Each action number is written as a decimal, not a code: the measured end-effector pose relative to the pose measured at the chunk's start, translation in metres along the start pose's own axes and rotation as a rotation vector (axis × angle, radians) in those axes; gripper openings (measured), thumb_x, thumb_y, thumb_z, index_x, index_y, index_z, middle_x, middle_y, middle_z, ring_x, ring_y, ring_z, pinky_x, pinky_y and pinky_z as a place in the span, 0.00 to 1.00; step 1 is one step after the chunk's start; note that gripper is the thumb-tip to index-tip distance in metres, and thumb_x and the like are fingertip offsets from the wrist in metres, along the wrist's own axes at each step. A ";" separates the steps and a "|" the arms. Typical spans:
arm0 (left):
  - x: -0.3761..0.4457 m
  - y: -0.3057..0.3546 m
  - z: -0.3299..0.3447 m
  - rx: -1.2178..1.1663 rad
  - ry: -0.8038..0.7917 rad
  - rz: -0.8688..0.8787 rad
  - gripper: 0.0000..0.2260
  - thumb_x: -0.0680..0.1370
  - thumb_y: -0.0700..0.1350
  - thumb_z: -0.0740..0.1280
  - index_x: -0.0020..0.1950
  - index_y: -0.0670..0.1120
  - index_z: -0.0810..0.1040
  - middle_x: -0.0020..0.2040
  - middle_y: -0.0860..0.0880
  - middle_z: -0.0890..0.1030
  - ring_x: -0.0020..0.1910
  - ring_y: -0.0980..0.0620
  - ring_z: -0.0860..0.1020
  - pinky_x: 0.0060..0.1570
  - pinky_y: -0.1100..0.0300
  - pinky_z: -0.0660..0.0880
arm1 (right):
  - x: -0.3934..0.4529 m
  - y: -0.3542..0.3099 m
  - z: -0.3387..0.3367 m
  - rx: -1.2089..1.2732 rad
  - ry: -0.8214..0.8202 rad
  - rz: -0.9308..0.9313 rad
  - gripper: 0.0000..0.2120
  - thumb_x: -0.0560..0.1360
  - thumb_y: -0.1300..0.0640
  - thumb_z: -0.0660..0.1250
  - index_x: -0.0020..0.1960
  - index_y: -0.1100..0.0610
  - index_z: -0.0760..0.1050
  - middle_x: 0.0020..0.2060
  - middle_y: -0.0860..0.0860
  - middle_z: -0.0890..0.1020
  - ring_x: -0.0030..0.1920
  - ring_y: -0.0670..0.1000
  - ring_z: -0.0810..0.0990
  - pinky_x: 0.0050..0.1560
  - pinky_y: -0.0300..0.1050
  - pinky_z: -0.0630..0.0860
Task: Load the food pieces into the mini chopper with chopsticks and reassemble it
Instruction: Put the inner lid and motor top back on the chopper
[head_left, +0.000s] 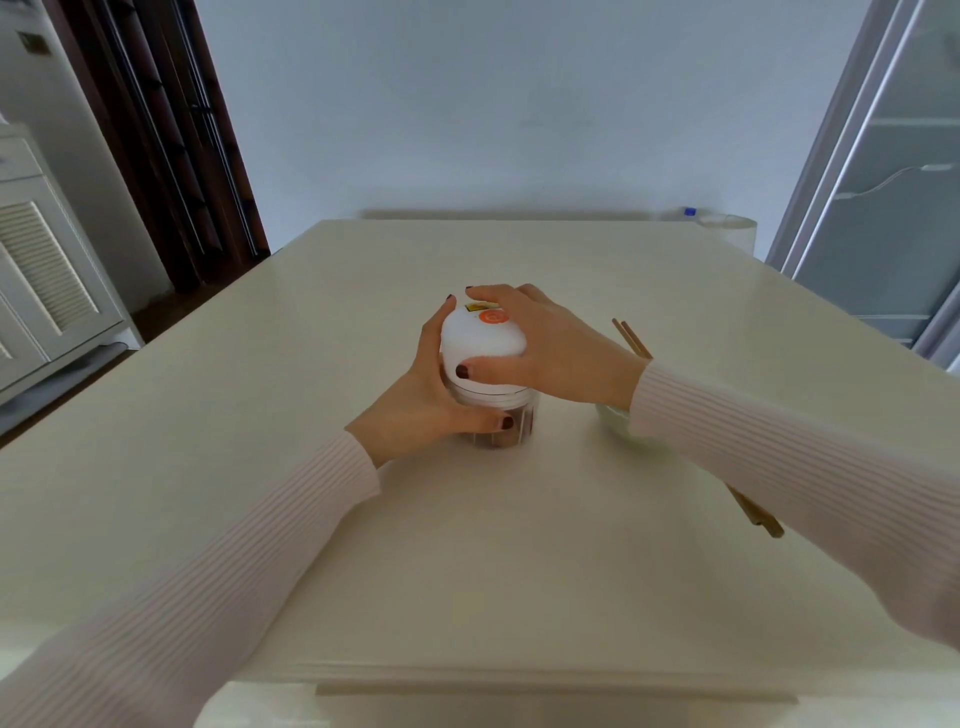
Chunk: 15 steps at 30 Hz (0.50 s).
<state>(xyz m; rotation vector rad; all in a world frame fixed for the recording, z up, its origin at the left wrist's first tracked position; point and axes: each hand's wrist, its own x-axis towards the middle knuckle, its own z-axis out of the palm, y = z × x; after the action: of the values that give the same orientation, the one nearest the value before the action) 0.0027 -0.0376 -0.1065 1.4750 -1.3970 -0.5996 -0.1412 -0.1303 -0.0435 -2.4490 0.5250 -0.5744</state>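
The mini chopper stands upright at the middle of the cream table (311, 364). Its clear cup (522, 423) shows brown food pieces (501, 440) inside. The white motor lid (480, 340) with an orange button sits on top of the cup. My left hand (423, 400) wraps around the cup from the left, thumb across its front. My right hand (550, 345) grips the lid from the right, thumb on its front and fingers over the top. A pair of wooden chopsticks (631, 338) lies across a pale bowl (615, 418) to the right, mostly hidden by my right forearm.
The chopsticks' near ends (758, 519) stick out below my right sleeve. A white container with a blue-capped bottle (727, 226) stands at the table's far right corner. A louvred cabinet (41, 270) is on the left and a glass door (883, 208) on the right.
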 end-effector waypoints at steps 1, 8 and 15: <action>0.000 0.001 -0.001 -0.011 -0.012 -0.005 0.56 0.61 0.42 0.79 0.74 0.57 0.42 0.60 0.72 0.63 0.54 0.75 0.71 0.44 0.76 0.71 | -0.001 -0.001 0.001 0.008 0.011 0.000 0.36 0.67 0.41 0.71 0.71 0.42 0.61 0.62 0.47 0.68 0.57 0.48 0.72 0.44 0.29 0.66; 0.001 0.015 -0.010 -0.130 -0.070 -0.103 0.52 0.62 0.53 0.78 0.74 0.60 0.45 0.62 0.65 0.64 0.57 0.70 0.70 0.56 0.65 0.71 | -0.009 -0.005 -0.005 0.335 -0.021 0.106 0.33 0.73 0.40 0.64 0.74 0.43 0.54 0.68 0.49 0.68 0.63 0.50 0.72 0.60 0.43 0.71; 0.012 0.046 -0.003 -0.353 0.261 -0.255 0.25 0.66 0.63 0.64 0.61 0.59 0.70 0.61 0.57 0.75 0.61 0.55 0.72 0.65 0.49 0.64 | -0.003 -0.005 0.003 0.675 0.075 0.372 0.22 0.77 0.46 0.59 0.69 0.49 0.66 0.66 0.47 0.72 0.65 0.50 0.71 0.67 0.54 0.67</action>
<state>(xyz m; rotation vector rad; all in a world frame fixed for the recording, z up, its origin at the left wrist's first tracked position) -0.0132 -0.0413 -0.0615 1.3926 -0.8583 -0.7415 -0.1405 -0.1239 -0.0439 -1.6510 0.6676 -0.5707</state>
